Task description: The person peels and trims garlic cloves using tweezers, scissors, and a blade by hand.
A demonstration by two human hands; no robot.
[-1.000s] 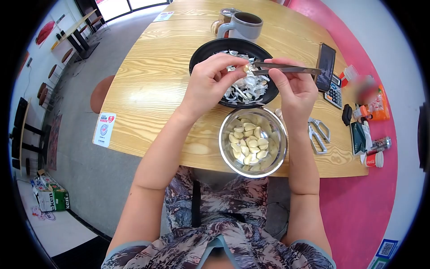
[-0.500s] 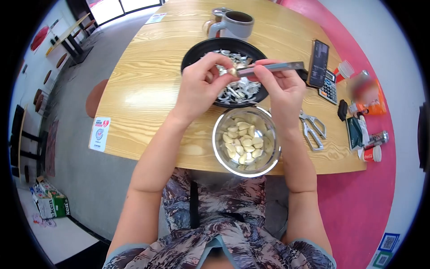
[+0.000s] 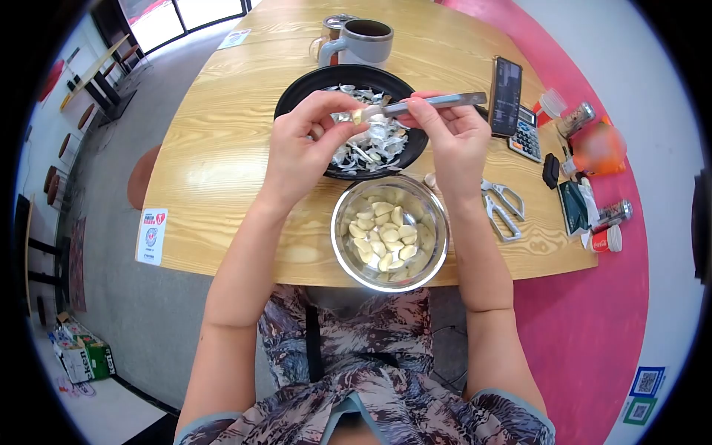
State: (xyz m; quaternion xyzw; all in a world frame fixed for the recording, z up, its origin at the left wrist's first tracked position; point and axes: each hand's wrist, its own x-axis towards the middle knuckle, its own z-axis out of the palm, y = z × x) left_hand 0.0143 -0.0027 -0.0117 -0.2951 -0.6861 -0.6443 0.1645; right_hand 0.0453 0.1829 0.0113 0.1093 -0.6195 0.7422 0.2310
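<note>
My left hand (image 3: pixel 308 144) is closed, pinching a garlic clove (image 3: pixel 357 117) between thumb and fingertips above the pan. In my right hand (image 3: pixel 458 141) is a small knife (image 3: pixel 452 100) with a flat grey metal handle; its tip end meets the clove, and the blade is hard to make out. Under both hands sits a black pan (image 3: pixel 291 96) filled with papery garlic skins (image 3: pixel 382 141). Nearer to me, a steel bowl (image 3: pixel 343 256) holds several peeled cloves (image 3: pixel 386 233). A bit of unpeeled garlic (image 3: pixel 430 180) lies between the bowl and my right wrist.
Scissors (image 3: pixel 503 211) lie right of my right forearm. Behind the pan stand a grey mug (image 3: pixel 367 46) and a glass jar (image 3: pixel 330 33). To the right are a phone (image 3: pixel 506 96), a calculator (image 3: pixel 525 137), paper cups (image 3: pixel 549 107), cans (image 3: pixel 614 213) and a tissue pack (image 3: pixel 572 208).
The view has shifted slightly, so the table things sit further left. Both hands stay over the pan, and the knife tip still meets the clove, more of whose pale surface now shows.
</note>
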